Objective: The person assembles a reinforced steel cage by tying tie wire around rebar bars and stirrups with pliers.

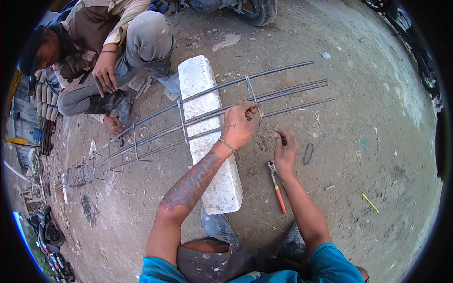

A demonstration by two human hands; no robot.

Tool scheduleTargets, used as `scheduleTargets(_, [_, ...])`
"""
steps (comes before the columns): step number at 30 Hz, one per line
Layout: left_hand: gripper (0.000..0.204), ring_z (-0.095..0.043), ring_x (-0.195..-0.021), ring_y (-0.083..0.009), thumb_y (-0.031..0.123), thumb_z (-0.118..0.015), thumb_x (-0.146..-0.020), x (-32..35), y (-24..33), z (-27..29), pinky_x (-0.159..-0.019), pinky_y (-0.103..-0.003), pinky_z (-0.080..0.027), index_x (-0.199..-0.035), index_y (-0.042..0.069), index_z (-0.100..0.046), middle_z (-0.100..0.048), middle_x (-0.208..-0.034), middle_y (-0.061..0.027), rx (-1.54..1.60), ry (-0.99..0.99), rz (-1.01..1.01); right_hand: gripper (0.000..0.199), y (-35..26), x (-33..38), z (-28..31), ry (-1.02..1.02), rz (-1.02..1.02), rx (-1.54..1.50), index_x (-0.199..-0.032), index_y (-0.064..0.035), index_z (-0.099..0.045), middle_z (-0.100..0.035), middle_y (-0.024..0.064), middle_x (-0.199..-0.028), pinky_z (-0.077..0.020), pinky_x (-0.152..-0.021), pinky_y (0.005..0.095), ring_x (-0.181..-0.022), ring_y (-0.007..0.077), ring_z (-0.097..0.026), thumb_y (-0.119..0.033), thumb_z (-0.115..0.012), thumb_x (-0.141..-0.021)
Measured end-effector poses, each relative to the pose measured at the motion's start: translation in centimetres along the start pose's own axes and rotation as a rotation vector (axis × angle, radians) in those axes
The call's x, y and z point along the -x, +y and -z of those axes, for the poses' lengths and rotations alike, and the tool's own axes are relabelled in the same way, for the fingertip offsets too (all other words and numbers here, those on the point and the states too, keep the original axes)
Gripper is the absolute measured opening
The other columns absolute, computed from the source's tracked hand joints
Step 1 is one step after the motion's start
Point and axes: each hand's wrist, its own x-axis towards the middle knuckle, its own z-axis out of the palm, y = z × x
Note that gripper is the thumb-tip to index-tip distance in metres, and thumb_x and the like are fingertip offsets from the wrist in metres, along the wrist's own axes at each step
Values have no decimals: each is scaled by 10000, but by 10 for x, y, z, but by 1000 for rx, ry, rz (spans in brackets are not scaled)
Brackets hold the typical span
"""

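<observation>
A dirt yard (pixel 358 141) is seen from above, scattered with small scraps. Across it a long rebar cage (pixel 198 118) is laid, made of four thin steel bars tied through square stirrups; it runs from the lower left up toward the upper right. Its middle is propped on a white concrete block (pixel 207 141), which lies lengthwise toward the viewer and is crossed by the bars.

At the upper left a second person (pixel 104 52) is crouched beside the cage, one hand resting on a knee and the other lowered to the ground near the bars. Parked motorbikes are glimpsed at the lower left rim, and a tyre (pixel 259 12) at the top edge.

The left hand (pixel 240 125), on a tattooed forearm with a wrist chain, is closed around the bars just right of the block, next to an upright stirrup (pixel 250 89). The right hand (pixel 285 151) is held just beside it, below the lowest bar, with fingers pinched on a small dark piece; what that piece is cannot be told. The cage's near bars are partly hidden by the left hand.

On the ground beside the right wrist, pincers (pixel 276 184) with orange handles are laid, untouched. A small wire loop (pixel 308 153) lies just right of the right hand, and a yellow strip (pixel 371 203) well apart to the right.
</observation>
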Motion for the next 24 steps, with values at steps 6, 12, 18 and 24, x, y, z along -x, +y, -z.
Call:
scheduleTargets(6, [235, -536, -646, -174, 145, -701, -750, -3, -2, -4, -632, -295, -465, -925, -9, -667, -621, -789, -102, -64, -2, 10, 150, -2, -3, -8, -47, 97, -16, -979, -3, -638, -609, 142, -942, -480, -761, 358, -855, 287, -615, -34, -612, -834])
scheduleTargets(12, [242, -534, -646, -176, 147, -709, -746, -4, -5, 1, -634, -299, -464, -934, -1, -671, -613, -784, -98, -92, 8, 18, 178, -5, 5, 1, -18, 124, 72, -1013, -9, -639, -600, 152, -954, -476, -780, 364, -874, 311, -603, -42, -591, -845])
scheduleTargets(18, [262, -537, -699, -185, 170, -718, -746, -1, -5, -4, -661, -310, -465, -961, 25, -680, -589, -823, -107, -144, 6, -10, 149, 0, 1, -1, -18, 74, 89, -976, -2, -641, -597, 156, -959, -473, -779, 366, -888, 311, -597, -58, -585, -850])
scheduleTargets(24, [244, -584, -827, -299, 204, -696, -773, -16, -2, -6, -751, -381, -460, -950, 37, -687, -595, -866, -128, -272, 10, -186, 115, -30, -34, -16, 12, -3, -55, -912, 11, -643, -620, 132, -905, -479, -734, 326, -816, 235, -617, -70, -620, -833])
